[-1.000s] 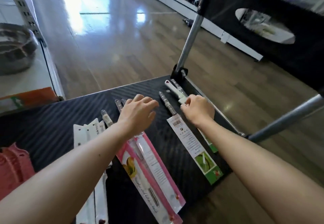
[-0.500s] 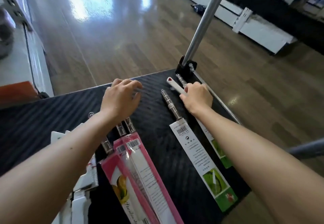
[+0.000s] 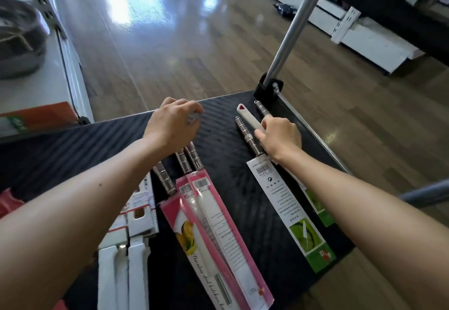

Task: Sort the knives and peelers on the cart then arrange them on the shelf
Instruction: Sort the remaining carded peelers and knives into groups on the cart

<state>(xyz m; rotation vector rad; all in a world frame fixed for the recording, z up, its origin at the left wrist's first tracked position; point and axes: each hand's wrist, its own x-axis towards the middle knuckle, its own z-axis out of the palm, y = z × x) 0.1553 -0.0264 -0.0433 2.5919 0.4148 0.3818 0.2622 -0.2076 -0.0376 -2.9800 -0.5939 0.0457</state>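
On the black cart deck (image 3: pixel 218 125) lie several packaged knives. Two pink-sleeved knives (image 3: pixel 213 227) with steel handles point away from me; my left hand (image 3: pixel 173 125) lies over their handle ends, fingers curled, with a bit of steel showing between the fingertips. A third steel handle (image 3: pixel 164 176) lies just left of them. To the right sits a white-and-green sleeved knife (image 3: pixel 286 202); a second one is partly hidden under my right forearm. My right hand (image 3: pixel 279 137) pinches a white handle with a red tip (image 3: pixel 247 117) between thumb and forefinger.
White-handled packaged tools (image 3: pixel 136 241) lie at the deck's near left, beside a red basket (image 3: pixel 7 202). The cart's metal push-handle post (image 3: pixel 291 32) rises at the far right corner. A white shelf (image 3: pixel 48 74) with a pot (image 3: pixel 17 40) and an orange box (image 3: pixel 36 117) stands left.
My left hand has slid forward from the knives' sleeves up to the ends of the steel handles. My right hand stays on the white handle.
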